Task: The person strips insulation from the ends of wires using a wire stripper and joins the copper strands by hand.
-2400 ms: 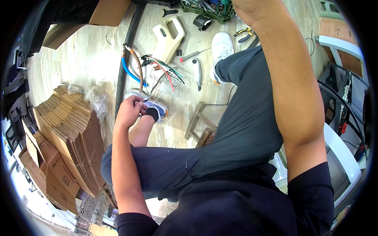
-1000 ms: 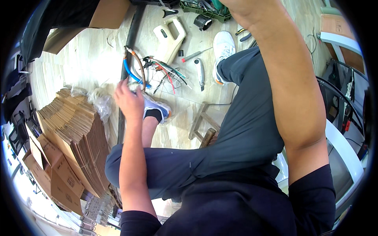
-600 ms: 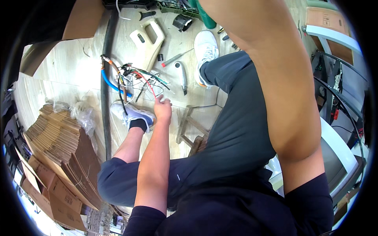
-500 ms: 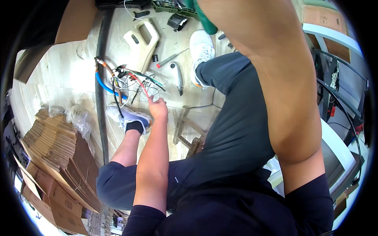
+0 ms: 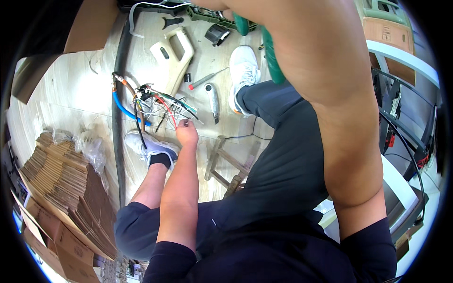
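My left hand (image 5: pixel 187 133) is closed, pinching the end of a red wire (image 5: pixel 166 104) low over the floor. That wire comes out of a tangled bundle of stripped wires (image 5: pixel 148 100) in white, green and black. At the top edge my right hand (image 5: pixel 236 5) is partly cut off and partly hidden by its own forearm. Two green handles (image 5: pixel 273 59) of what look like pliers stick out beneath it, apart from each other; the jaws are out of sight. A thin white strip (image 5: pixel 133 21) curves near that hand.
On the floor lie a utility knife (image 5: pixel 213 103), a red-ended screwdriver (image 5: pixel 207 79), a beige plastic housing (image 5: pixel 181 61) and a small black part (image 5: pixel 217 34). A thick black cable (image 5: pixel 119 141) runs along the left, by stacked cardboard (image 5: pixel 61 177). A wooden stool (image 5: pixel 231 160) stands between my legs.
My right arm and the green handles have come down and rightward in view. More of the white strip shows at the top. My left hand has shifted slightly, still at the red wire.
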Demonstrator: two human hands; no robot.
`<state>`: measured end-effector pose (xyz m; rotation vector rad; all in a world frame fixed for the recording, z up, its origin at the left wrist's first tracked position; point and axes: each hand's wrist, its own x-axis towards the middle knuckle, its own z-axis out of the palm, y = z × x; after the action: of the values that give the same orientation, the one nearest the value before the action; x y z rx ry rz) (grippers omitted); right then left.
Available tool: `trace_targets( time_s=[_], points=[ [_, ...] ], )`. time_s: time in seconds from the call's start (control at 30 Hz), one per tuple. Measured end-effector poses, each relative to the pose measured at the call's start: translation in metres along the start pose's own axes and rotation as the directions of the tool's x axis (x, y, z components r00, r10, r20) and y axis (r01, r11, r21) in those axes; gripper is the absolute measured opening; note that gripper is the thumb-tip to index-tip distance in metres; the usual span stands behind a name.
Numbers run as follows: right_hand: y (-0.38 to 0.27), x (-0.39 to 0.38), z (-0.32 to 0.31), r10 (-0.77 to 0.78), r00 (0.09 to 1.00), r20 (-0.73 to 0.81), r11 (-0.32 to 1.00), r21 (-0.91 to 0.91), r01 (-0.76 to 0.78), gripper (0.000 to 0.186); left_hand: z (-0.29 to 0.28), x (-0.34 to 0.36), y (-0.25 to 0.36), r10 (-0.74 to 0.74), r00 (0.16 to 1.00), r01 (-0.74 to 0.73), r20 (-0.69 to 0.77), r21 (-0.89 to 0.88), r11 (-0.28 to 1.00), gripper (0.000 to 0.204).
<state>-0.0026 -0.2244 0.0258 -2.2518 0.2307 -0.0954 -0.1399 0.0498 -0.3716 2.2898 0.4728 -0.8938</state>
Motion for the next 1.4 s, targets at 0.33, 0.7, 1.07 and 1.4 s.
trace_targets(
  time_s=[0.33, 0.7, 1.07, 1.4],
  points=[
    [-0.026, 0.005, 0.001, 0.044, 0.999, -0.007, 0.988, 0.151, -0.043, 0.024, -0.045, -0.058, 0.042, 0.013, 0.999, 0.008, -0.049, 0.405, 0.914, 0.028],
    [-0.038, -0.009, -0.006, 0.167, 0.985, 0.03, 0.889, 0.428, -0.164, 0.027, -0.093, -0.123, 0.053, 0.184, 0.967, -0.067, -0.175, 0.523, 0.85, 0.027],
    [-0.027, -0.016, -0.001, 0.045, 0.999, -0.003, 0.882, 0.471, -0.039, 0.026, -0.154, -0.241, 0.129, 0.017, 0.912, 0.246, 0.41, -0.58, 0.776, 0.017],
    [-0.028, -0.028, -0.002, 0.059, 0.994, 0.095, 0.931, 0.355, -0.089, 0.034, -0.208, -0.325, 0.162, 0.164, 0.971, 0.026, 0.173, -0.76, 0.65, 0.013]
  ],
)
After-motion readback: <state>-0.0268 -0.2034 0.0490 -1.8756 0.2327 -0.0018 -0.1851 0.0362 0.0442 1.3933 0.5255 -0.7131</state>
